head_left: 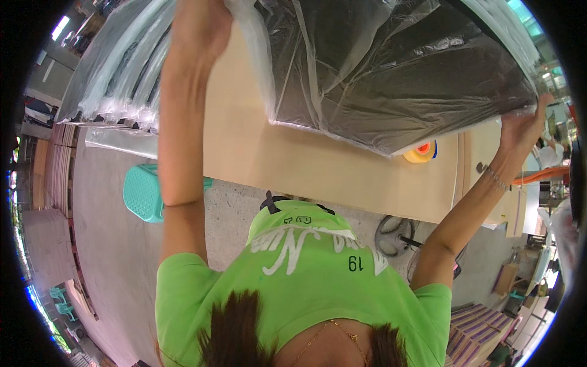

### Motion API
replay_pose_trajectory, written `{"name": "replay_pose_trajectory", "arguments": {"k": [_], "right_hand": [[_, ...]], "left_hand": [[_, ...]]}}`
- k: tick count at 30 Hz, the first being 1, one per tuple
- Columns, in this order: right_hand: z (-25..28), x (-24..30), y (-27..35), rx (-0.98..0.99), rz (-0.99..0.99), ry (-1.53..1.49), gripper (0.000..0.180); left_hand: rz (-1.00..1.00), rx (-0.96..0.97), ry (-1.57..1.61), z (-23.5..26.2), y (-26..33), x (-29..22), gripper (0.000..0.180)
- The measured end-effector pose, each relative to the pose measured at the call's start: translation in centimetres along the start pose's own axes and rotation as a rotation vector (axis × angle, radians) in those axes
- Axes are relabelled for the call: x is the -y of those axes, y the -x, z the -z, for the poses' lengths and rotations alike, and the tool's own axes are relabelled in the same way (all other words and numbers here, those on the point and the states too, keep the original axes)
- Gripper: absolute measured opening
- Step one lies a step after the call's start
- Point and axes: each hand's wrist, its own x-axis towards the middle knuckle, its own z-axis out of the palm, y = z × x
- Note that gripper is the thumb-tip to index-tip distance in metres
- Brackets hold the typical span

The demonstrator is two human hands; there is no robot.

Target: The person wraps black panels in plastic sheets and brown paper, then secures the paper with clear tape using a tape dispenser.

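A large dark, flat-looking piece in a clear plastic cover (391,73) is held up over the tan tabletop (342,156). My right hand (523,125) is closed on its right corner, with the plastic bunched at the fingers. At the upper edge, my left hand (205,21) is beside the left side of the plastic. Its fingers are out of the picture, so its grip does not show. Under the near edge of the cover, a yellow roll of tape (420,151) with an orange centre lies on the table, partly hidden.
Several plastic-covered pieces (125,92) stand close together left of my left forearm. A green plastic stool (143,192) is on the floor at the left. Below the table's near edge shows a dark wheel-shaped base (394,235). Stacked cartons (480,336) are at the lower right.
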Motion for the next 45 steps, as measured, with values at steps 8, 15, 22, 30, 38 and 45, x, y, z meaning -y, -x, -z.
{"name": "replay_pose_trajectory", "arguments": {"k": [8,15,22,30,38,45], "right_hand": [[-0.8,0.2,-4.8,0.141,-0.011,0.245,0.049],[1.3,-0.5,-4.7,0.295,0.096,0.127,0.054],[6.5,-8.7,2.6,0.225,-0.023,0.738,0.082],[10.5,-17.8,8.5,0.12,-0.134,0.158,0.075],[9.9,-17.7,9.2,0.069,-0.132,0.025,0.07],[11.1,-20.3,10.4,-0.072,-0.071,0.051,0.045]], "left_hand": [[-0.194,0.106,-0.193,-0.6,-5.0,-0.2,0.032],[-0.013,-0.013,-0.114,-0.2,-1.5,0.1,0.058],[0.107,0.044,-0.542,5.3,7.0,11.1,0.069],[0.417,-0.002,-0.205,6.0,10.3,16.5,0.07],[0.319,-0.023,-0.215,5.7,10.5,17.0,0.068],[0.394,-0.086,-0.331,4.6,11.1,17.5,0.071]]}}
